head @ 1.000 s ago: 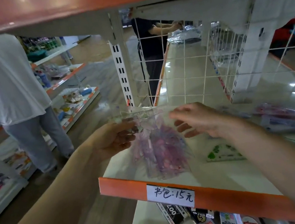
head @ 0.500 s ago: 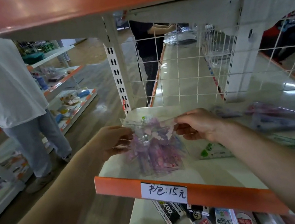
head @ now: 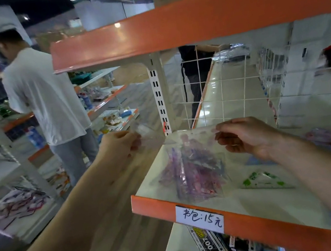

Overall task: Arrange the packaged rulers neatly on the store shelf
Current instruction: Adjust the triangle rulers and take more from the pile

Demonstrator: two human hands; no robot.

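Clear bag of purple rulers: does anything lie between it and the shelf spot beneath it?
Nothing visible does. The left hand and right hand pinch the top corners of the clear bag of purple rulers over bare cream shelf board. A green-printed triangular packet lies to its right, apart.

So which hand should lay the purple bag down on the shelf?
Probably the right hand: it pinches the bag by its top edge, right above the shelf. The left hand holds clear plastic out past the shelf's end.

Clear glossy plastic ruler packet (head: 192,169), smooth cream shelf (head: 262,203), white wire mesh (head: 231,91), paper price label (head: 200,218)
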